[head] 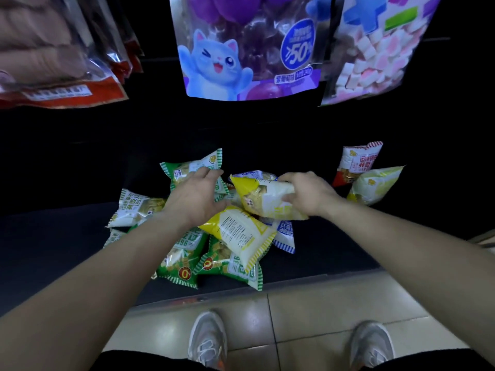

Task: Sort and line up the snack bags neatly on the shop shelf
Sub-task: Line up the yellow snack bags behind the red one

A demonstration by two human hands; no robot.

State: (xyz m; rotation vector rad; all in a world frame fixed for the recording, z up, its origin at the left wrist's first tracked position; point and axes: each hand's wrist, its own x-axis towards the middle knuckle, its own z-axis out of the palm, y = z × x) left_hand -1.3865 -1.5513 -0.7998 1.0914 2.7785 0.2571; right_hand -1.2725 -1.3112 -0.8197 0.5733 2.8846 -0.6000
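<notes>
Dark shelving fills the head view: a low black shelf (334, 236) sits just above a pale tiled floor (308, 311), with large hanging pouches overhead, among them a purple cat-print pouch (241, 49). On the shelf lies a loose heap of small snack bags, overlapping at all angles, green, yellow and blue-trimmed ones mixed together.

Sorting looks barely begun. To the right, well apart from the heap, a red bag (356, 163) stands with a pale yellow bag (375, 184) leaning against it, perhaps the start of a row. The right hand (308, 192) has its fingers curled around one end of a yellow bag (263, 198), gripping it at the top of the heap. The left hand (197, 194) lies flat with fingers spread and loose on a green bag (187, 167) at the back, holding nothing.

Next, I judge, the gripped bag should be lifted clear without dragging its neighbours and stood beside the matching pale yellow one.

Each bag is a puffy pillow pack with striped, crimped ends. Another yellow bag (241, 231) lies label-back up on two green bags (227, 263) at the shelf's front edge.
</notes>
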